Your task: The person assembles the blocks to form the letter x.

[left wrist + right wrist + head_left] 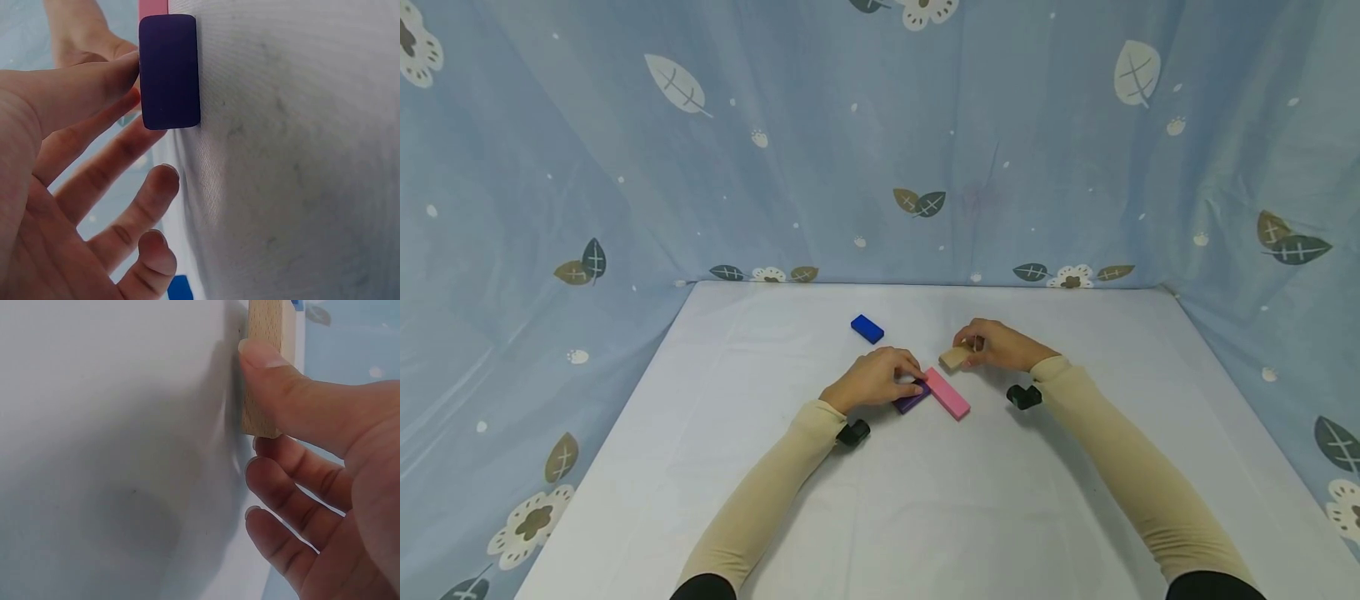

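Observation:
My left hand [874, 379] pinches a dark purple block [912, 402] between thumb and fingers, low over the white table. In the left wrist view the purple block [170, 72] shows one rounded-corner end, and the remaining fingers spread loosely below it. A long pink block [948, 395] lies slantwise right beside the purple one, close to the left fingertips. To the right, my right hand [1006, 346] grips a plain wooden block [953, 359] at its near end. The right wrist view has the thumb pressed along the face of the wooden block [265, 325].
A blue block [867, 328] lies farther back on the white cloth-covered table [760, 358]. Behind the table and along both sides hangs a blue curtain [820, 167] printed with leaves and flowers. Small black devices [1024, 397] are worn at both wrists.

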Demonstrator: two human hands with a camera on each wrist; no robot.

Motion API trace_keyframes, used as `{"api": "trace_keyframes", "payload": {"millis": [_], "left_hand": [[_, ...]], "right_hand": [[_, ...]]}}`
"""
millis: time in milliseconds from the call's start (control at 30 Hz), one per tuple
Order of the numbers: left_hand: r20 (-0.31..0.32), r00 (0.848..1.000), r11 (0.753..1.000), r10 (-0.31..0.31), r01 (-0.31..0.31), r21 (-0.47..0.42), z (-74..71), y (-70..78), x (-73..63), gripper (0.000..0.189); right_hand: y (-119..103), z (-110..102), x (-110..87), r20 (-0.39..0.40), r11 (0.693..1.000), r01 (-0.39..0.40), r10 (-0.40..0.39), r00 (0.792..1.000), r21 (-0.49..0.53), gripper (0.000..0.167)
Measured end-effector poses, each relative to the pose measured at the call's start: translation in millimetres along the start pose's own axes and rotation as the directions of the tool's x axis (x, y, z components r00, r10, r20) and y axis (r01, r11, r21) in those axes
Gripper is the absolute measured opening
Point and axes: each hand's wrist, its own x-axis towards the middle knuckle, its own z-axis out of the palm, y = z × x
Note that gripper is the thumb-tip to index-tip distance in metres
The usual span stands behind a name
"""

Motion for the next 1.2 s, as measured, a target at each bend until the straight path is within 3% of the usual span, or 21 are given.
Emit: {"api": "trace_keyframes", "payload": {"millis": [1200], "left_hand": [[0.011, 1.000, 1.000, 0.000, 0.000, 0.021, -1.2, -0.7, 1.9, 0.025]], "right_hand": [[-0.3, 8.1, 2.2, 0.016, 1.000, -0.019, 0.019, 1.000, 0.010, 0.035]]}}
